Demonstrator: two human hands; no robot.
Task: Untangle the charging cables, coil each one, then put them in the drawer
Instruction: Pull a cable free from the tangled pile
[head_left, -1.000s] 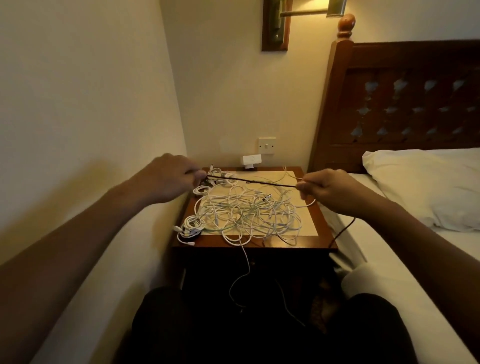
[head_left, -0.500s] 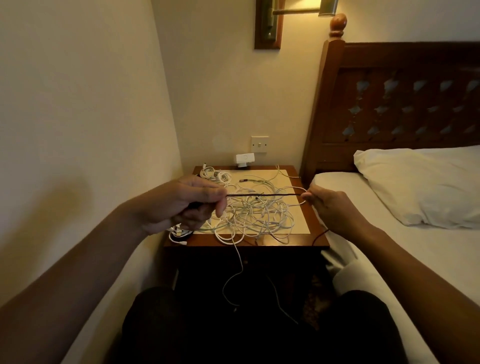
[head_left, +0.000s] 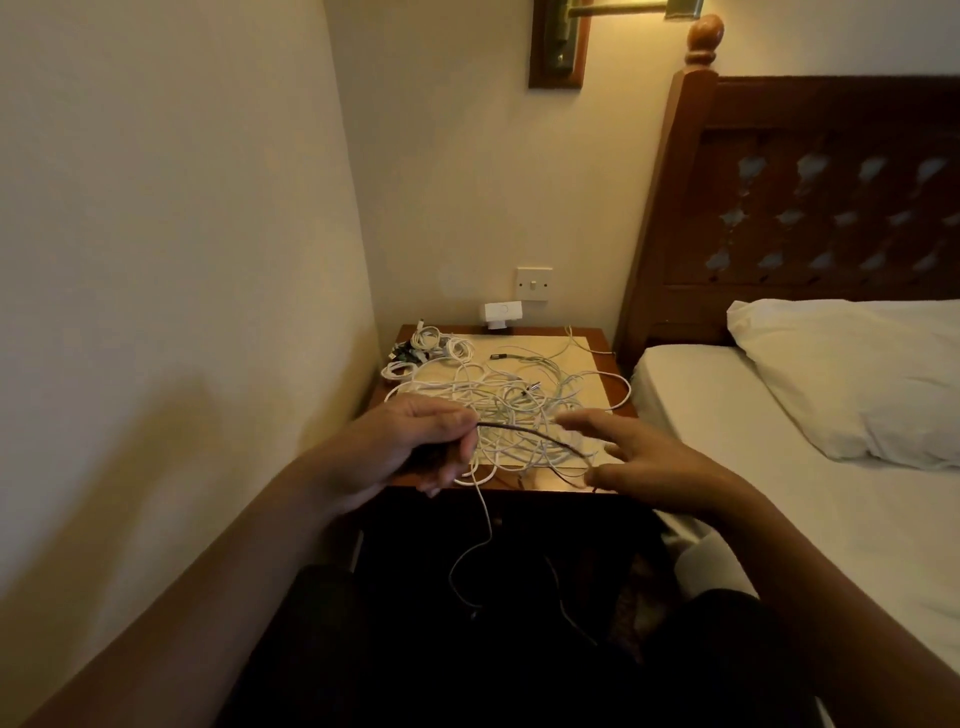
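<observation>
A tangle of white charging cables (head_left: 509, 405) covers the wooden bedside table (head_left: 597, 338). Several coiled white cables (head_left: 431, 345) lie at the table's back left corner. My left hand (head_left: 415, 447) grips a dark cable (head_left: 519, 434) above the table's front edge, and the cable's free length arcs to the right. My right hand (head_left: 644, 467) hovers just right of that cable with fingers spread and blurred, holding nothing. One white cable (head_left: 483, 519) hangs off the front edge toward my lap. No drawer shows in the dark below the tabletop.
A wall runs close along the left of the table. The bed (head_left: 779, 467) with a white pillow (head_left: 857, 379) and a wooden headboard (head_left: 805, 197) lies to the right. A white adapter (head_left: 501, 314) sits at the table's back under a wall switch (head_left: 534, 283).
My right hand has let go of the dark cable and opened its fingers. My left hand has pulled back toward me and lower, still holding the cable.
</observation>
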